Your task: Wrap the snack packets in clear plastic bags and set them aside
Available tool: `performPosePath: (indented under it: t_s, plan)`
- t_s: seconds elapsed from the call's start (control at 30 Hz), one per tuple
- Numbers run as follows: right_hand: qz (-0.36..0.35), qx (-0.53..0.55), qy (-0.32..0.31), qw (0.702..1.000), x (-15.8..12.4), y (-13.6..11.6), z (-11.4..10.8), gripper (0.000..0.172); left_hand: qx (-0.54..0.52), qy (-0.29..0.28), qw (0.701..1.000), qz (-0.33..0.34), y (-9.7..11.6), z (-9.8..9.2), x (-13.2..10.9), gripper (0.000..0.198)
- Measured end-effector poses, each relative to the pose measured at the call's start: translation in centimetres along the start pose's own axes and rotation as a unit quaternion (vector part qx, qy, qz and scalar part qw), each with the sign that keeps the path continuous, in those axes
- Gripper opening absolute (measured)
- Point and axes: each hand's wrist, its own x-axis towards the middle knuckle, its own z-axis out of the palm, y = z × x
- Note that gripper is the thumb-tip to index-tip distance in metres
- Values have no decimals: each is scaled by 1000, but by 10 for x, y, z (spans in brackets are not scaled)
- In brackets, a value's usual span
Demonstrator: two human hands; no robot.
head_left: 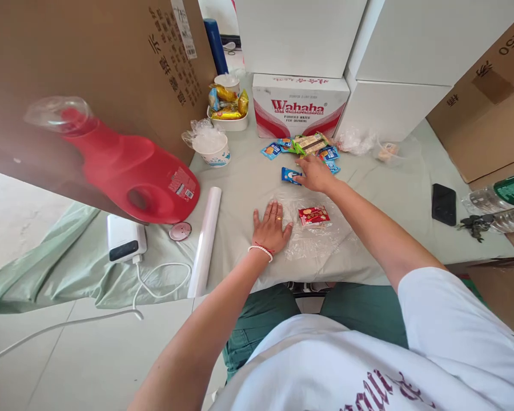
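Note:
My left hand [270, 231] lies flat with fingers spread, at the left edge of a sheet of clear plastic wrap [314, 245]. On the wrap rests a red snack packet [314, 215], with part of another pale item showing under its lower edge. My right hand [314, 173] is stretched out beyond the wrap, fingers apart. Its thumb meets the right end of a small blue snack packet [289, 174], and its other fingers reach the near side of a pile of blue, green and yellow snack packets [310, 142].
A roll of plastic wrap [205, 242], a red detergent bottle [141, 165] and a white power bank [125, 240] are on the left. Paper bowls [214, 151] and a Wahaha box [300, 105] stand behind. On the right lie a phone [444, 204], keys [475, 225] and bottles [509, 220].

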Motion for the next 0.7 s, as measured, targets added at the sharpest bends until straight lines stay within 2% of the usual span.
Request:
performPosePath:
  t_s: [0.07, 0.17, 0.23, 0.3, 0.37, 0.43, 0.53, 0.7]
  plan:
    - [-56, 35, -4, 998, -21, 10, -6, 57, -2, -4, 1000, -1, 0, -2, 0, 72]
    - [-127, 50, -86, 987, -67, 11, -7, 53, -4, -2, 1000, 2, 0, -4, 0, 71]
    - [-116, 22, -137, 984, -94, 6, -3, 62, -4, 1, 1000, 2, 0, -3, 0, 71]
    - [-91, -17, -158, 983, -111, -2, 3, 72, -2, 0, 1000, 1, 0, -2, 1, 72]
    - [-79, -48, -151, 984, -119, -9, 10, 73, -2, -1, 1000, -1, 1, -2, 1, 73]
    - [-84, -64, -128, 986, -121, -12, 18, 66, -5, -1, 1000, -2, 2, -2, 1, 73]
    - [-102, -69, -101, 987, -124, -7, 26, 58, -19, 6, 1000, -3, 4, -2, 1, 73]
    - [-112, -52, -74, 990, -126, 11, 18, 58, -43, 14, 999, -6, 4, 1, 1, 73]
